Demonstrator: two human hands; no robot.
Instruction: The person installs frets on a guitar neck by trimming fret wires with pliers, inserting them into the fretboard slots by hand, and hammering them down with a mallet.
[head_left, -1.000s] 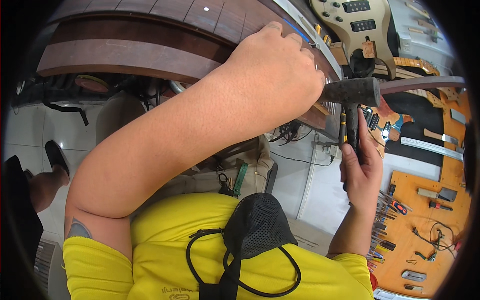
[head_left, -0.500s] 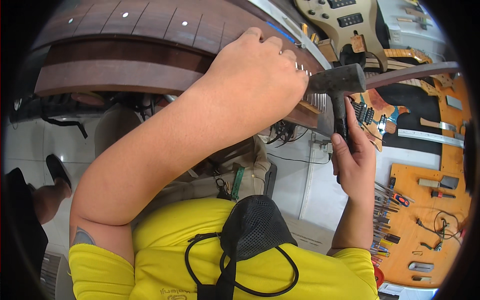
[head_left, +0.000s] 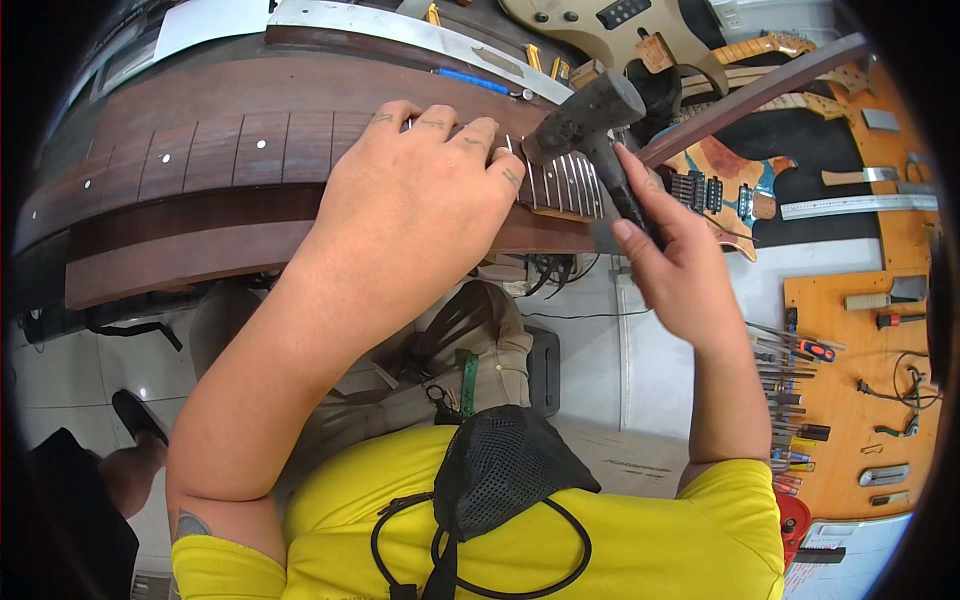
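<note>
A guitar neck (head_left: pixel 220 150) with a dark wooden fretboard and white dot inlays lies across the bench. Silver frets (head_left: pixel 575 187) stand in its right part, while the slots on the left part hold no metal. My left hand (head_left: pixel 415 185) lies over the fretboard, its fingers curled across the neck and its thumb hidden beneath. In my right hand (head_left: pixel 672 250) is a hammer (head_left: pixel 590 118), gripped by its black handle. The hammer's face is close to the fretboard beside my left little finger; whether it touches a fret cannot be told.
Wooden boards (head_left: pixel 190 262) support the neck. Behind it lie a blue pen (head_left: pixel 475 80) and a long metal straightedge (head_left: pixel 420 40). Guitar bodies (head_left: pixel 720 185) hang or lie at the right, near a tool board (head_left: pixel 860 350). Another person's leg (head_left: pixel 135 475) shows at lower left.
My view has shifted, showing more of the bench behind. The hammer has tilted, its head now angled down toward the frets just right of my left hand, which stays on the neck.
</note>
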